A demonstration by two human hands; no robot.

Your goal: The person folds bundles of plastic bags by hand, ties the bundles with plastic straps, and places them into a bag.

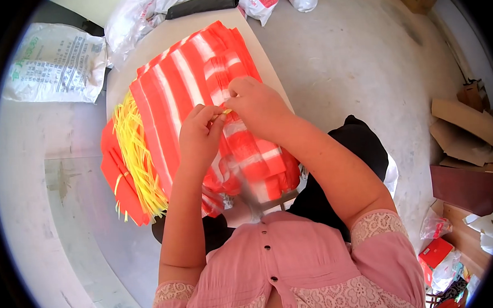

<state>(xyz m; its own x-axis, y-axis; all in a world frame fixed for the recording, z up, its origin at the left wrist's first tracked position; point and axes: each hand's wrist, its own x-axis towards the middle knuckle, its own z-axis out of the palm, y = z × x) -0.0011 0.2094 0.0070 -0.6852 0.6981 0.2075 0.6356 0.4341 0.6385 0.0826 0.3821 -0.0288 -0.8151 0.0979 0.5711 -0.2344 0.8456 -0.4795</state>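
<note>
Red and white striped plastic sheets or bags (169, 88) lie stacked on a narrow table (264, 54). Over the stack, my left hand (200, 128) pinches a thin yellow strip (226, 111) between thumb and fingers. Close to its right, my right hand (255, 107) has its fingers closed at the other side of that strip. The strip lies around a gathered part of the striped plastic. A bundle of loose yellow strips (136, 153) rests along the stack's left edge, beside a folded red piece (112, 165).
A dark roll (202, 5) and white plastic bags (128, 27) are at the table's far end. A printed white sack (58, 63) sits at the upper left. Open cardboard boxes (465, 125) and a dark red box (462, 188) stand at the right.
</note>
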